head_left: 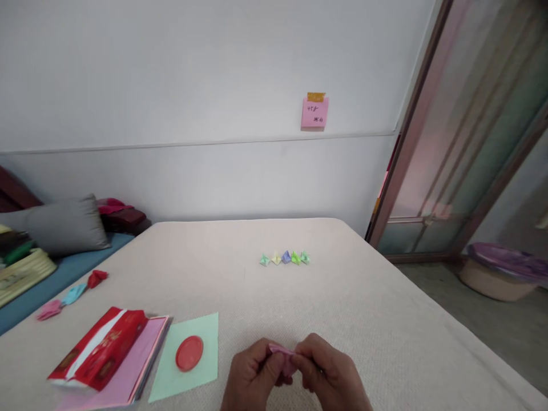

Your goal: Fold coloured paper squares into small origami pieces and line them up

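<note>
Close to the front edge of the view, my left hand [254,374] and my right hand [327,368] pinch a small piece of folded pink paper [289,363] between thumbs and fingers. Part of the paper is hidden behind the fingers. Left of my hands lies a pale green paper sheet [208,348] with a round red lid [189,353] on it. Farther back on the table, several small folded paper figures [286,257] in green, yellow and blue stand in a row.
A red tissue pack [103,348] rests on a stack of coloured paper [141,365] at the left. Pink, blue and red crumpled pieces [74,293] lie by the table's left edge. A pink note [314,113] is taped to the wall; a basin [496,274] stands on the floor at right.
</note>
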A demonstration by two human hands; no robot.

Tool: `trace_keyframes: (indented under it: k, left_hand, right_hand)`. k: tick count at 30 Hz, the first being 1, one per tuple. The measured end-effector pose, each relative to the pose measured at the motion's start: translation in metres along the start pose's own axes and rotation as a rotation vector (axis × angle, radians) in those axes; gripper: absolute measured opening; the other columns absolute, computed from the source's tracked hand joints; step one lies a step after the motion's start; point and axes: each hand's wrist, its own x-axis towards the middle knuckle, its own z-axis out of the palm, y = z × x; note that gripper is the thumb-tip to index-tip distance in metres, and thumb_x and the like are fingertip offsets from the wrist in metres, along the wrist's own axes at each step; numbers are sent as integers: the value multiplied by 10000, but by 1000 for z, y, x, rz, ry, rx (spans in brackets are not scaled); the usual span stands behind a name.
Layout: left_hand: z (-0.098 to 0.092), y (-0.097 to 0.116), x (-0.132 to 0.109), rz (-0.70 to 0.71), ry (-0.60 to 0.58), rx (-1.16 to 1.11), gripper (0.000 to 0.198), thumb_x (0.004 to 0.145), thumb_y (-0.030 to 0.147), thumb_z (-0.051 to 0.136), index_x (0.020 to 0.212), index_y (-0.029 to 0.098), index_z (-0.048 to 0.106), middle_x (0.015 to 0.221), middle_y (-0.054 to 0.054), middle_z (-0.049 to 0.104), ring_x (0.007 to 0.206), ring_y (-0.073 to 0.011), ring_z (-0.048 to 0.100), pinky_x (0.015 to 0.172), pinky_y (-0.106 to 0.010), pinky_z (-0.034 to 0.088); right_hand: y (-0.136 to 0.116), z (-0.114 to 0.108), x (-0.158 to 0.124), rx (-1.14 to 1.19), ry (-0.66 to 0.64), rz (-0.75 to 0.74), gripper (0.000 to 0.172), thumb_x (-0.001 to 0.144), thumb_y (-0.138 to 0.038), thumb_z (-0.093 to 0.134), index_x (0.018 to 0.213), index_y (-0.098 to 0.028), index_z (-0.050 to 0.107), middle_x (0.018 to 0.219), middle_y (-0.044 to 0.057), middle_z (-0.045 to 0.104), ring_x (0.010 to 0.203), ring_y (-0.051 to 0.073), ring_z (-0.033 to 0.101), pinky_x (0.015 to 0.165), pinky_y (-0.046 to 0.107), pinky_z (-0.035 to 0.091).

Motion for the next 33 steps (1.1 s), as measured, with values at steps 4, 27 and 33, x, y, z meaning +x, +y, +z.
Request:
trace_keyframes:
  k: [4,27,33]
  left_hand:
    - [-2,3,0,-1,16,-6,192,764,354,668,726,168,642,633,10,615,621,-124,540,588,-213,394]
    - [-12,-17,7,10,45,-67,301,803,409,604,654,152,652,567,-16,613,582,-143,523,570,-239,371]
    - [-4,-20,6,78,36,-103,223,762,357,665,651,166,631,577,-7,630,564,-135,537,564,-239,382]
  right_hand:
    - [-1,-1,1,8,-2,12,252,836,-323,549,620,-204,601,519,-50,493,471,101,468,461,198,343]
    - [-2,4,5,212,-46,216,237,737,-353,605,575,-184,566,455,-44,485,429,109,445,441,215,316]
    - [2,8,3,189,-48,168,285,767,-421,596,605,-186,598,494,-37,500,464,112,450,445,213,327]
